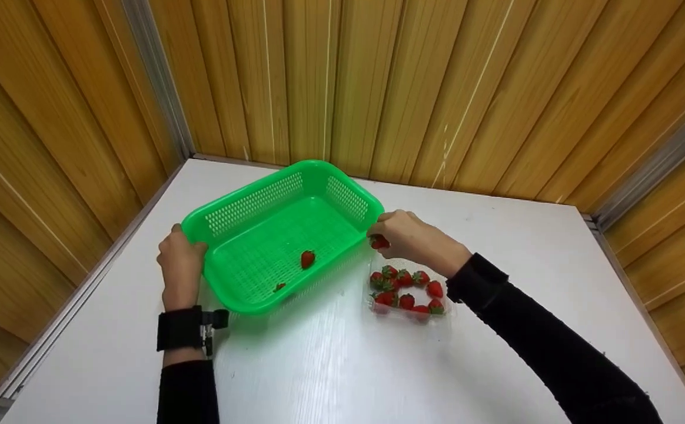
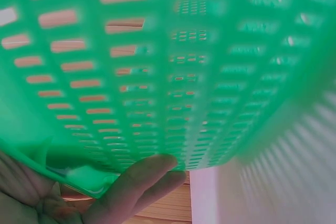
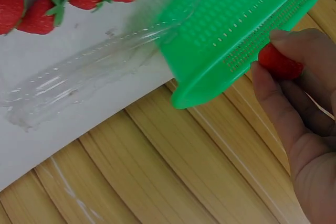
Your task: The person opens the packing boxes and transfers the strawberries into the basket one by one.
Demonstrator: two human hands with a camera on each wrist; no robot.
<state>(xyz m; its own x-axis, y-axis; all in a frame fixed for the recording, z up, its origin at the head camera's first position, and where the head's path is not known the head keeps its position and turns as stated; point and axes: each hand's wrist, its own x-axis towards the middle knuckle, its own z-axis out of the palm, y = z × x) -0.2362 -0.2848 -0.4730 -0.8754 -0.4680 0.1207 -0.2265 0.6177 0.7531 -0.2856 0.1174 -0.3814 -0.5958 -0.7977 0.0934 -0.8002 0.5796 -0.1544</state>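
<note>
A green plastic basket (image 1: 283, 235) with perforated sides stands on the white table. My left hand (image 1: 180, 265) grips its left end by the rim; in the left wrist view the fingers (image 2: 142, 184) lie against the outside of the perforated wall. My right hand (image 1: 410, 238) pinches a strawberry (image 3: 280, 62) between thumb and fingers, beside the basket's right corner and above a clear plastic box (image 1: 372, 309). Several strawberries (image 1: 406, 301) with green leaves lie in that box. Inside the basket is one whole strawberry (image 1: 307, 259), and a second red piece (image 1: 279, 287) shows partly behind the near wall.
The white table (image 1: 331, 365) reaches back to wood-patterned panels (image 1: 354, 88) on the left, back and right. Metal corner posts (image 1: 157, 76) stand where the panels meet. The clear box sits just right of the basket, close to its near wall.
</note>
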